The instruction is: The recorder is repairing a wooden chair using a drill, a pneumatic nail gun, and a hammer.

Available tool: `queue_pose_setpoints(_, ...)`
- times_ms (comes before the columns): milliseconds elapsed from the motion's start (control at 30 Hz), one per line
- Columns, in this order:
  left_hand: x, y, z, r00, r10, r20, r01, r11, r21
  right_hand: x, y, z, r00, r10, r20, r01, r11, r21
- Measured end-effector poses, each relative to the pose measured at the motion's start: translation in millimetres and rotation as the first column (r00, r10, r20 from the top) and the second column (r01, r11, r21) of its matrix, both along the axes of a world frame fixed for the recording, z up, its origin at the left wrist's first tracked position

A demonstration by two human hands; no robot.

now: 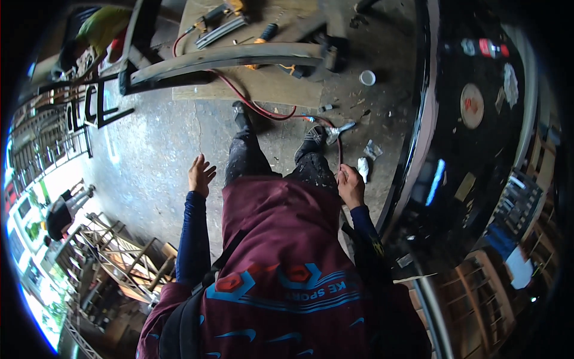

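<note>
My left hand hangs beside my left thigh, holding nothing, its fingers apart. On the other side, my right hand is closed beside my right thigh. A thin red hose runs up to its fingers, and they appear to grip it. From there the hose loops across the floor past my shoes, toward a plywood sheet. A pale, shiny piece lies by my right shoe, close to the hose; its kind is unclear.
A wooden frame with a curved rail stands ahead, above power tools on the plywood. A white cup and scraps lie on the floor. Along the right runs a dark tabletop with a bottle. Other people are at left.
</note>
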State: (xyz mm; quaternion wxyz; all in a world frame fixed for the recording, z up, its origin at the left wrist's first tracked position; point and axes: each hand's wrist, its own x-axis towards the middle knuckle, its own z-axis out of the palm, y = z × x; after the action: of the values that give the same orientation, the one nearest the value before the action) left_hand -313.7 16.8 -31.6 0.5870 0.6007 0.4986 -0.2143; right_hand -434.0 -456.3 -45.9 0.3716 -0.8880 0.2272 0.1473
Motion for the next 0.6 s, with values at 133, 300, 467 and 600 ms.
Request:
queue_pose_setpoints(133, 8, -72, -30, 0.917, -0.399, -0.012, 0.399, 0.913, 0.088, -70, -17, -121, 0.954, -0.225, -0.201, 0.218, 0.974, -0.056)
queue_pose_setpoints(300, -7, -86, -186, 0.345, -0.88, -0.325, 0.924, 0.258, 0.281, -124, -8, -313, 0.75, -0.483, -0.452, 0.488, 0.865, -0.115)
queue_pose_setpoints(467, -41, -126, -436, 0.292, -0.776, -0.559, 0.955, 0.2, 0.22, -199, -15, -456, 0.766, -0.514, -0.386, 0.442, 0.857, -0.265)
queue_pose_setpoints(600, -13, -66, -614, 0.283, -0.806, -0.52, 0.945, 0.141, 0.296, -164, -10, -524, 0.84, -0.537, -0.072, 0.5, 0.82, -0.279)
